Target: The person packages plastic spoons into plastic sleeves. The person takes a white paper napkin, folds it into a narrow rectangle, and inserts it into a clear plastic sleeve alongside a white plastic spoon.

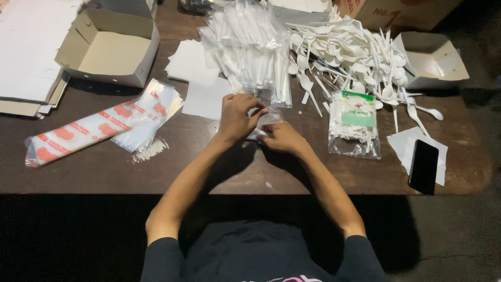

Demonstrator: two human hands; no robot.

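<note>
Two hands on one small clear sleeve

Both of my hands meet over the middle of the dark wooden table [104,172], and between them is a small clear plastic sleeve [269,119] with something white inside it. My left hand [237,117] is curled over the sleeve's left end, fingers closed on it from above. My right hand [282,138] pinches the near right edge, thumb and fingers pressed together on the plastic. What exactly is tucked inside I cannot tell, since my fingers cover most of it.

Just beyond my hands, on the far side, lies a heap of finished clear packets [250,47], and to the right of that a loose pile of white plastic spoons and forks [349,52]. A bag of white toothpicks with a green label [356,125] sits just right of my right hand. Further right a black phone [423,166] rests on a white sheet. Off to the left lie a long bag printed in red [83,133] and an open cardboard box [107,49].

To handle this well, I judge the grip should stay light: the film is thin and slippery, so pinching near the open edge with the fingertips keeps the mouth flat and stops the contents from sliding out. Holding the sleeve low over the table and close to me keeps it apart from the packets heaped behind, so nothing snags
</note>
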